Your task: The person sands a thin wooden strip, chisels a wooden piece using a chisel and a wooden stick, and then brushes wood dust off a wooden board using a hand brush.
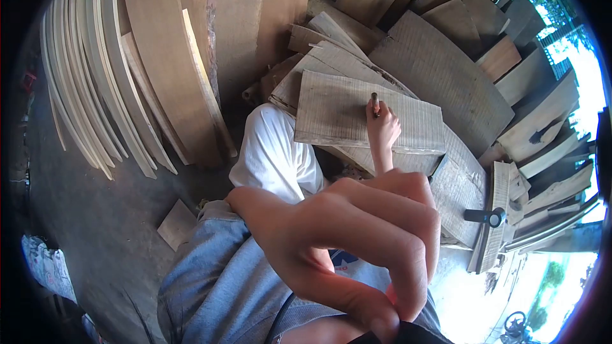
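My right hand (384, 129) is closed round a short dark pen-like tool (375, 98), over a rough wooden board (338, 99). The tool's lower end is hidden by the fingers. Large and close to the camera, my left hand (347, 229) has bent fingers, with thumb and fingertips pinched on a piece of black fabric (417, 333) at the bottom edge. This hand hides most of my right forearm. The board lies tilted on other stacked boards, beside a knee in white trousers (271, 143).
Long thin wood strips (95, 70) and wide panels (236, 25) lean at the left. More planks (446, 76) pile up behind and to the right. A black cylindrical device (484, 216) sits on a board at right. An offcut (177, 224) lies on the floor.
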